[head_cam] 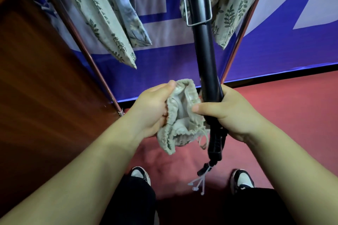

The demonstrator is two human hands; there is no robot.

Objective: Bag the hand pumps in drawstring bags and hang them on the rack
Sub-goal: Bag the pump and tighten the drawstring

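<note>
**At the rack (78, 42), hand pump (203, 42) beside drawstring bag (180, 115)**

The left hand (151, 109) pinches the pale bag's gathered mouth. The right hand (236, 113) has its fingers wrapped round the black pump's lower barrel, thumb pressing the bag's rim. The pump is outside the bag.

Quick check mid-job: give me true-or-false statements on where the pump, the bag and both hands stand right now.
1. The right hand grips the black pump. True.
2. The pump is already inside the drawstring bag. False: it is outside, beside the bag's open mouth.
3. The left hand holds the bag's gathered rim. True.
4. No other bags hang in view. False: leaf-print bags hang above.
</note>
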